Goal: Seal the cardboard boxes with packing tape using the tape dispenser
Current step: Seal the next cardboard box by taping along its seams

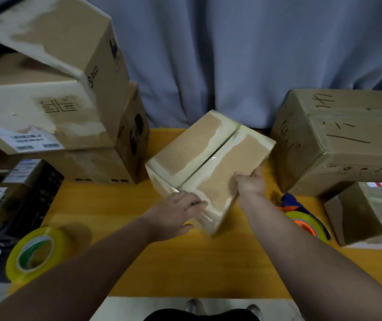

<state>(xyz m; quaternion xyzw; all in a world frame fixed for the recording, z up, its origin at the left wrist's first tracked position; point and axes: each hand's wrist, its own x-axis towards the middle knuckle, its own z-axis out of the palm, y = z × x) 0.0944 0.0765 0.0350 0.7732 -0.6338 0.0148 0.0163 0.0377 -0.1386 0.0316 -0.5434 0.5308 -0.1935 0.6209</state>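
Counted: one box (208,158) held tilted over the table (185,262) centre, seam taped. Two more at three o'clock, a big box (347,144) and a side box (361,214). At ten o'clock a stack (58,100), number unclear. Two tape rolls: loose roll (35,253) at seven, the other on the dispenser (305,222) at four. Both arms stretched forward. Near corner clamped by left hand (176,212), fingers curled over the top. Right edge gripped by right hand (251,185), thumb on top, fingers hidden.

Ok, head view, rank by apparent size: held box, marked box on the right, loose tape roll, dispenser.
1. marked box, though cropped.
2. held box.
3. tape roll.
4. dispenser; the arm hides part, so 3 and 4 are unsure.
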